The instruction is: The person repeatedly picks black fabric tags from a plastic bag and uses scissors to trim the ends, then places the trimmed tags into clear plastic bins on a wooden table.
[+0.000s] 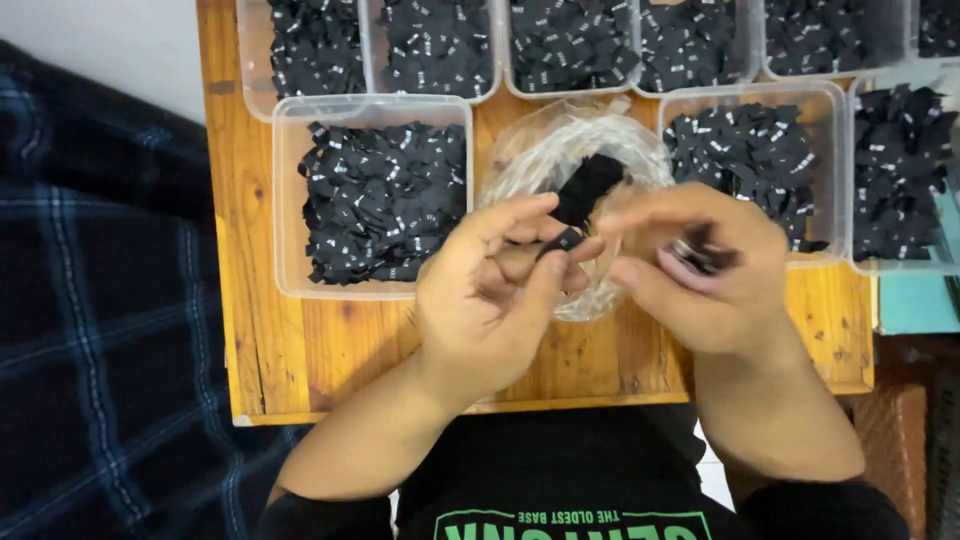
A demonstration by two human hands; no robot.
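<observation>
My left hand (490,300) pinches a small black fabric label (563,240) between thumb and forefinger, over the middle of a wooden board (250,330). My right hand (700,270) is curled beside it, holding a few blurred black labels (703,255) in its fingers. Behind both hands lies a clear plastic bag (540,155) with a black bundle of labels (590,185) inside it. The two hands almost touch at the fingertips.
Clear plastic tubs full of black labels with white marks surround the bag: one at left (290,200), one at right (830,100), another at far right (900,170), and a row along the back (435,50). A dark plaid cloth (100,300) lies left of the board.
</observation>
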